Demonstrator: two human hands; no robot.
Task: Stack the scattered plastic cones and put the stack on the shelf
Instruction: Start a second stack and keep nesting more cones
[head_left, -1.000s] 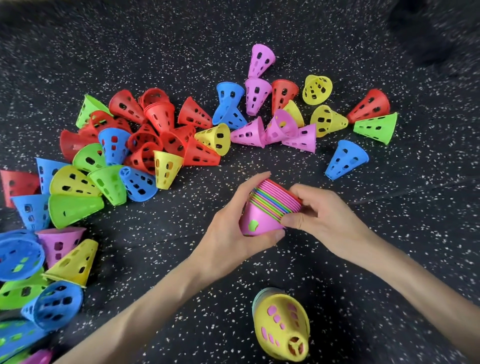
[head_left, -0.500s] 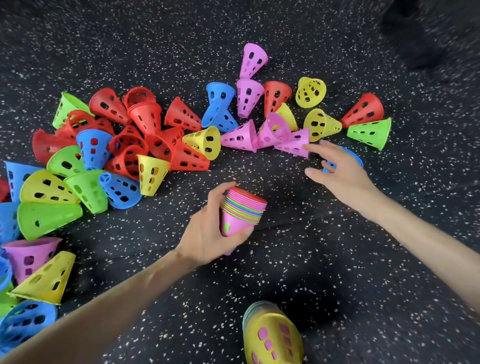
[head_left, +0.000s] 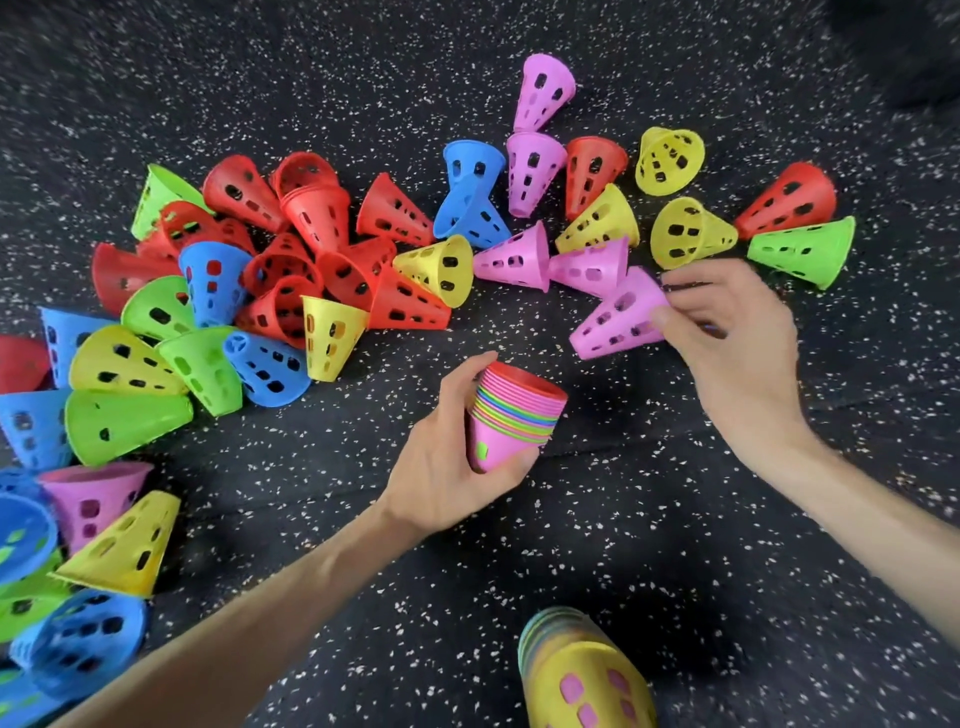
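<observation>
Head view, mid-collection. The left hand (head_left: 441, 467) grips a nested stack of cones (head_left: 511, 415) by its narrow pink lower end, fingers and thumb curled round it. The wide mouth faces up and tilts toward the right hand, probably so that the next cone can drop straight in. A red cone forms the innermost, topmost layer; below its rim show bands of pink, green, blue and yellow rims.

The right hand (head_left: 727, 332), ahead of and to the right of the stack, pinches a single pink cone (head_left: 615, 319) at its narrow tip between thumb and fingertips. The cone's wide rim points down and toward the left hand. Holding it by the tip likely leaves the body free; the cone would need turning tip-down before it enters the stack. Whether it is clear of the floor cannot be told.

The two hands are apart, with bare speckled floor (head_left: 597, 519) between them.

Loose cones (head_left: 322, 244) lie beyond and to the left of both hands, most on their sides, several partly nested. A second stack (head_left: 587, 675), yellow outermost, lies on its side nearer the body than the hands. No shelf is in view; much stacking appears to remain.
</observation>
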